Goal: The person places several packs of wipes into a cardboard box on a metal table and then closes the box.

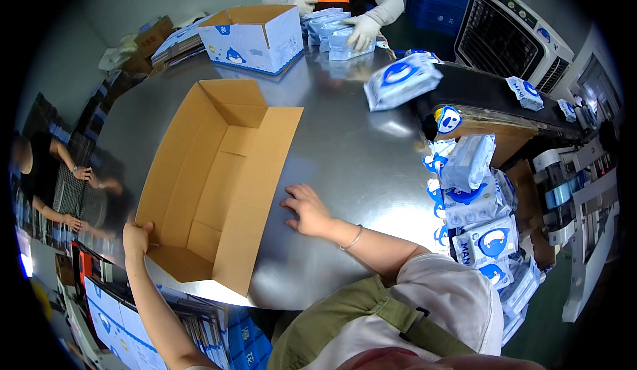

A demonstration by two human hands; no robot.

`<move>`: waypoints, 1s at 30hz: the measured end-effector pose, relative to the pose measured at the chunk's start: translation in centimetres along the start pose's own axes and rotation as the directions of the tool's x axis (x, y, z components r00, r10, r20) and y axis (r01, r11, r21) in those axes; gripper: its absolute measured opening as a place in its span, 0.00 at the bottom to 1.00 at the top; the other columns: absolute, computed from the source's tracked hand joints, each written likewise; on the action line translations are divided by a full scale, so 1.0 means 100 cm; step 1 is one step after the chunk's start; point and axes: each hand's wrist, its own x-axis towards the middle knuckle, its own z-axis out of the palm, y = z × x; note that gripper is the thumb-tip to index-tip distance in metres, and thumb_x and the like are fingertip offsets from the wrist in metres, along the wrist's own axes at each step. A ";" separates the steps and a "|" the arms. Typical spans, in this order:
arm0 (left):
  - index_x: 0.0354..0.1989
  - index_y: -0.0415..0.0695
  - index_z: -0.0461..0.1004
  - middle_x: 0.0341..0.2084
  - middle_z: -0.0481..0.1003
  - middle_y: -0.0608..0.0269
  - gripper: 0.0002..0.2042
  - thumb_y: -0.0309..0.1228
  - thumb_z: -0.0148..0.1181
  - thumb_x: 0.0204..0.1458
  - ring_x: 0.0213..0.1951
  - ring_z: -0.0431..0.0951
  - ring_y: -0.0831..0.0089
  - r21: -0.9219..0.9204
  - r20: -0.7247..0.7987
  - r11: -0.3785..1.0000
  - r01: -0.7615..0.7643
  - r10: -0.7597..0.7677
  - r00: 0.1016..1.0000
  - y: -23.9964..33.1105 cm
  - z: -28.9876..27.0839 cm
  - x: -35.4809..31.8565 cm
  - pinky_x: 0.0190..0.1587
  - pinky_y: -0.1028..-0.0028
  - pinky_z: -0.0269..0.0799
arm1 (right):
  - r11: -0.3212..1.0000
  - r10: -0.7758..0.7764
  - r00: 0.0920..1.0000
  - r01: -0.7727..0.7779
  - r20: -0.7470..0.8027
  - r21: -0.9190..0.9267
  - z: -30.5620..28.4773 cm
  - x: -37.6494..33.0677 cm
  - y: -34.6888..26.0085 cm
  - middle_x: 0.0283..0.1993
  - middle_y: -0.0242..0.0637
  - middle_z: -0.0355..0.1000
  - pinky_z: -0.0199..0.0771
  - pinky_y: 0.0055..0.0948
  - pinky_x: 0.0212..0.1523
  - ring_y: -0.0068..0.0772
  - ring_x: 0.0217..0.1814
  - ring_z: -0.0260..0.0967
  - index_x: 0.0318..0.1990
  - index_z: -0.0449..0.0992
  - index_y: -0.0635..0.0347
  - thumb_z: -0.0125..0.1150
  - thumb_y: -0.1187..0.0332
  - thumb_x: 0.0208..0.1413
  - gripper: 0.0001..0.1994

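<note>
An open cardboard box [255, 191] stands on the steel table, its brown inside bare and its flaps raised. My left hand [137, 239] grips the box's near left edge, the thumb over the rim and the fingers outside. To the right of the box, my right hand [306, 212] hovers over or rests on the tabletop with its fingers apart and holds nothing. A blue and white wipes pack [403, 81], slightly blurred, lies at the table's far right beside the conveyor.
Several wipes packs [488, 237] are heaped along the right edge. A conveyor [478, 85] carries more packs. Across the steel table [345, 158], a co-worker's gloved hand [363, 32] touches packs beside a printed box [252, 42]. Another person's hands [79, 171] show at left.
</note>
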 end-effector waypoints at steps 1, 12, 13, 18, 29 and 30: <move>0.51 0.37 0.71 0.38 0.79 0.47 0.21 0.22 0.64 0.45 0.41 0.80 0.56 -0.005 0.001 1.000 0.002 -0.002 1.000 0.000 0.000 -0.002 0.45 0.65 0.72 | 1.000 0.004 1.000 -0.004 0.004 0.006 0.000 -0.001 0.000 0.58 0.52 0.63 0.52 0.48 0.66 0.53 0.65 0.55 0.44 0.76 0.61 0.72 0.70 0.34 0.23; 0.33 0.27 0.75 0.31 0.78 0.39 0.14 0.30 0.66 0.45 0.36 0.80 0.51 0.035 -0.091 0.999 0.027 -0.023 0.996 0.012 -0.005 -0.018 0.41 0.63 0.72 | 0.981 0.007 0.957 -0.062 -0.289 -0.182 -0.067 0.026 0.023 0.56 0.50 0.65 0.54 0.49 0.65 0.54 0.65 0.56 0.49 0.73 0.57 0.67 0.74 0.32 0.28; 0.32 0.28 0.76 0.30 0.78 0.39 0.15 0.31 0.66 0.45 0.36 0.80 0.50 0.067 -0.106 0.997 0.038 -0.031 0.994 0.007 -0.004 -0.022 0.41 0.63 0.72 | 0.951 0.009 0.961 -0.095 -0.278 -0.295 -0.106 0.042 0.024 0.58 0.49 0.63 0.53 0.51 0.66 0.54 0.66 0.54 0.50 0.71 0.57 0.68 0.74 0.32 0.29; 0.34 0.28 0.75 0.31 0.77 0.38 0.16 0.32 0.66 0.45 0.36 0.79 0.49 0.082 -0.115 0.996 0.021 -0.011 0.993 0.023 -0.002 -0.019 0.40 0.62 0.72 | 0.520 0.280 0.910 -0.412 -0.306 -0.748 -0.242 0.110 0.163 0.72 0.43 0.46 0.39 0.62 0.69 0.50 0.75 0.39 0.67 0.55 0.44 0.65 0.74 0.36 0.44; 0.32 0.32 0.76 0.33 0.76 0.38 0.19 0.41 0.63 0.44 0.40 0.77 0.45 0.180 -0.099 0.981 0.071 -0.054 0.994 0.023 0.001 -0.017 0.43 0.58 0.72 | 0.811 -0.057 0.986 -0.044 -0.154 -0.583 -0.173 0.031 0.076 0.58 0.41 0.66 0.56 0.47 0.60 0.46 0.63 0.59 0.50 0.71 0.54 0.68 0.72 0.39 0.25; 0.29 0.33 0.77 0.32 0.77 0.40 0.18 0.41 0.65 0.44 0.38 0.78 0.46 0.235 -0.141 0.970 0.060 -0.027 0.990 0.017 0.003 -0.016 0.41 0.58 0.73 | 0.866 -0.115 0.980 0.018 -0.163 -0.500 -0.170 0.024 0.058 0.58 0.41 0.66 0.58 0.46 0.60 0.45 0.62 0.61 0.49 0.71 0.55 0.70 0.70 0.39 0.25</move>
